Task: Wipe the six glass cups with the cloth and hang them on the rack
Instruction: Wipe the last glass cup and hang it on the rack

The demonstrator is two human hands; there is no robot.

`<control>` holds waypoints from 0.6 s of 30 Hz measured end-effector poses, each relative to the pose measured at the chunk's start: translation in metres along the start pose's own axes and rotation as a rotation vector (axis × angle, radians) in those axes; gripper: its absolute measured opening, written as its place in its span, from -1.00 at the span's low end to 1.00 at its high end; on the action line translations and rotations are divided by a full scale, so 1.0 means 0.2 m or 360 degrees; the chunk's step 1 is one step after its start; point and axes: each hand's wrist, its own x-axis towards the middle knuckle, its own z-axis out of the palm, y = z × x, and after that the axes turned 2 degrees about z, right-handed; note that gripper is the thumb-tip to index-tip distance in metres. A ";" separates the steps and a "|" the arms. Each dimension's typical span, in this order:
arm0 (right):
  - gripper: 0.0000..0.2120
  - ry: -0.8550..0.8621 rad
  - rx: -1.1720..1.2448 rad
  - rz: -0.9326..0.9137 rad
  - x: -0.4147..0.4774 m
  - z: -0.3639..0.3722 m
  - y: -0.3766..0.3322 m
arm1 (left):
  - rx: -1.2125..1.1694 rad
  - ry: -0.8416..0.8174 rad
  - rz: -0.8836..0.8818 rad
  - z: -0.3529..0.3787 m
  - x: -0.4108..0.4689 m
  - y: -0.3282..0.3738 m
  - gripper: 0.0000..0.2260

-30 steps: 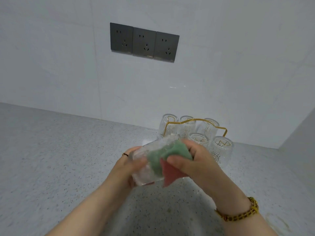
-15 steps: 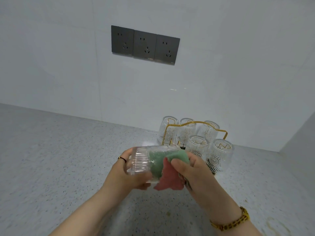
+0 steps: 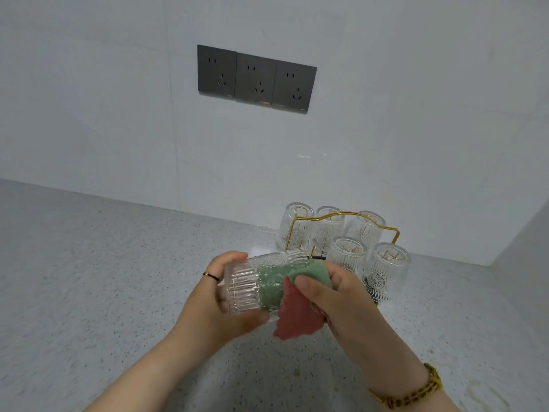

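Observation:
My left hand (image 3: pixel 221 304) grips a ribbed glass cup (image 3: pixel 242 288) lying on its side above the counter, its base pointing left. My right hand (image 3: pixel 335 301) holds a green and red cloth (image 3: pixel 292 313); the green part is pushed inside the cup and the red part hangs out below. Behind my hands stands a gold wire rack (image 3: pixel 356 217) with several ribbed glass cups (image 3: pixel 347 254) hung upside down on it.
A speckled grey countertop (image 3: pixel 89 278) runs to a white wall with a row of three dark sockets (image 3: pixel 257 78). A side wall closes the corner at the right (image 3: pixel 525 242).
The cup has tilted from mouth-up toward lying sideways, base to the left. My right hand has pushed the green cloth deeper inside and the red part now hangs lower.

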 end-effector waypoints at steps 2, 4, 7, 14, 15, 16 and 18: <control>-0.89 -0.0117 -0.0088 -0.0057 -0.01 -0.01 -0.02 | -0.0259 -0.0058 -0.0116 -0.03 0.03 0.01 -0.53; -0.79 -0.0220 -0.0363 -0.0143 -0.03 -0.02 -0.04 | -0.0638 -0.0244 -0.0379 -0.06 0.06 0.02 -0.70; -0.80 -0.0252 -0.0576 -0.0231 -0.04 -0.01 -0.05 | -0.0827 -0.0491 -0.0630 -0.07 0.07 -0.01 -0.75; -0.83 0.0152 -0.0196 0.0047 0.02 -0.01 0.02 | 0.0234 -0.0186 0.0081 -0.01 0.05 -0.11 -0.12; -0.83 0.0133 -0.0197 0.0056 0.02 0.00 0.02 | 0.0285 -0.0133 0.0206 -0.01 0.05 -0.11 -0.17; -0.83 0.0105 -0.0205 0.0054 0.02 0.00 0.02 | 0.0283 -0.0077 0.0251 0.00 0.04 -0.11 -0.25; -0.85 0.0016 -0.0230 -0.0002 0.01 -0.01 -0.01 | 0.0102 0.0004 0.0107 0.00 0.05 -0.10 -0.39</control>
